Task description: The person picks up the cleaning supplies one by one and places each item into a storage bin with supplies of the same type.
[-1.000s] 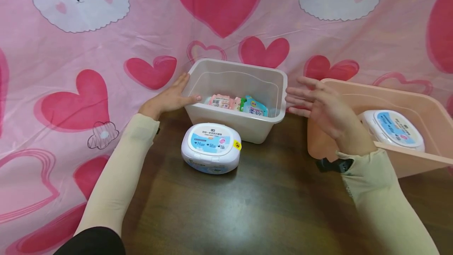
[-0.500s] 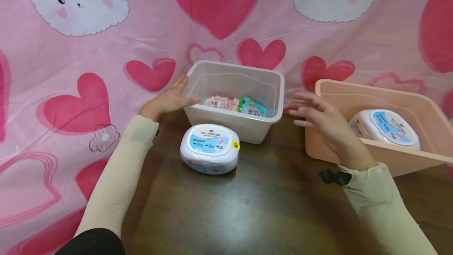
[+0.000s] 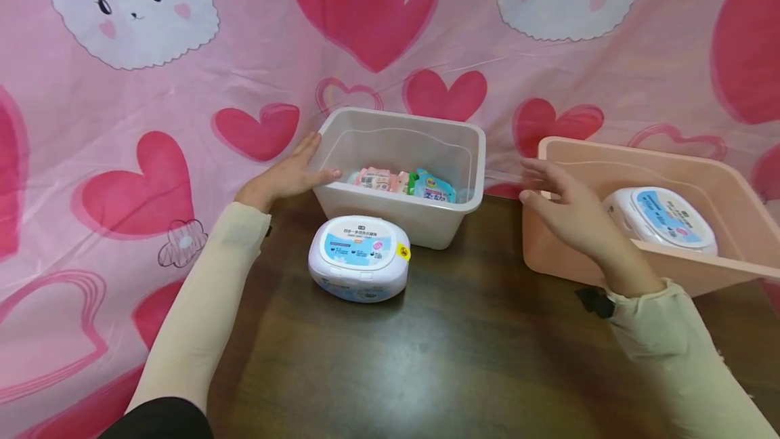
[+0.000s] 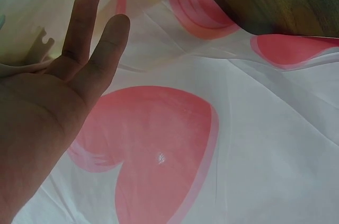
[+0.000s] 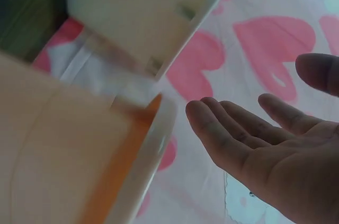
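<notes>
My left hand (image 3: pixel 282 178) lies against the left end of a pale grey plastic bin (image 3: pixel 399 214), fingers straight along its side and thumb at the front rim. Inside that bin lie a pink packet (image 3: pixel 374 179) and a blue pouch (image 3: pixel 432 186) with printing. In front of it stands a white lidded tub (image 3: pixel 358 259) with a blue label. My right hand (image 3: pixel 569 212) hovers with fingers extended, overlapping the left end of a peach bin (image 3: pixel 615 266) in the head view. Nothing is in its grasp in the right wrist view.
A second white tub (image 3: pixel 664 221) with a blue label sits in the peach bin. Both bins stand on a dark wooden table (image 3: pixel 390 358). A pink cloth (image 3: pixel 390 32) printed with hearts hangs behind and along the left side.
My right hand has drawn back from the grey bin's right end, to the right and slightly nearer me. My left hand stays at the grey bin; the head view has shifted slightly.
</notes>
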Tool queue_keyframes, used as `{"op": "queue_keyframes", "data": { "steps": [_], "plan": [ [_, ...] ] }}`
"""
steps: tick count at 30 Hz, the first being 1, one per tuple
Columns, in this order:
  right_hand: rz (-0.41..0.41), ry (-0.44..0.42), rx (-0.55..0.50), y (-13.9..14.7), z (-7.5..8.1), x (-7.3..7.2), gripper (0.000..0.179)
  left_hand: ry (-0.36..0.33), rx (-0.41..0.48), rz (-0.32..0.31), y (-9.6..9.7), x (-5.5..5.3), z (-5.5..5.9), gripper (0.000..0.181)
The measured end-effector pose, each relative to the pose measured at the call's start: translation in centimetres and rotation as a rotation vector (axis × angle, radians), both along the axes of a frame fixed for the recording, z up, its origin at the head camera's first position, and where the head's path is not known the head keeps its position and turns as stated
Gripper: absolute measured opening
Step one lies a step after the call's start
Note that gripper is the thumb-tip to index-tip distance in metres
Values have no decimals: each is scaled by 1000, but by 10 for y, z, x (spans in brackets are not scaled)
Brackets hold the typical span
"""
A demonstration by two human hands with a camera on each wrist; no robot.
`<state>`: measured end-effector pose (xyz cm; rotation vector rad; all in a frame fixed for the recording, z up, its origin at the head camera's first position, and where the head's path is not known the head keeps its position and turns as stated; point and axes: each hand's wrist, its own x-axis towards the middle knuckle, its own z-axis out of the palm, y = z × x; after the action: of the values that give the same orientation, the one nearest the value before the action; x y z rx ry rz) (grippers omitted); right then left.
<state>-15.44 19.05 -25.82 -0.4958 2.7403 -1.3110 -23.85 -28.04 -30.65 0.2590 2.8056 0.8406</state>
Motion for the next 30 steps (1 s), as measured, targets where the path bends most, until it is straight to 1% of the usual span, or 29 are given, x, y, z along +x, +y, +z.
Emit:
{"op": "queue_keyframes", "data": {
  "steps": [2, 7, 10, 12, 14, 19, 25, 30],
  "plan": [
    [7, 23, 56, 4, 0, 1, 62, 4, 1, -2, 0, 0, 0, 114],
    [-8, 82, 219, 15, -2, 2, 68, 7, -1, -5, 2, 1, 0, 113],
    [-9, 131, 292, 23, -5, 1, 71, 7, -4, -6, 2, 1, 0, 113],
    [-3, 165, 317, 29, -7, -1, 72, 7, -5, -6, 2, 2, 0, 113],
    [-3, 176, 337, 36, -8, -2, 74, 8, -5, -5, 2, 2, 0, 113],
    [-33, 151, 385, 55, -12, -4, 79, 11, -4, -8, 1, 3, 0, 111],
    [-48, 193, 424, 80, -18, -8, 76, 9, -7, -3, 1, 4, 0, 111],
    [-95, 182, 463, 104, -22, -9, 76, 5, -9, -2, 2, 4, 1, 111]
  ]
}}
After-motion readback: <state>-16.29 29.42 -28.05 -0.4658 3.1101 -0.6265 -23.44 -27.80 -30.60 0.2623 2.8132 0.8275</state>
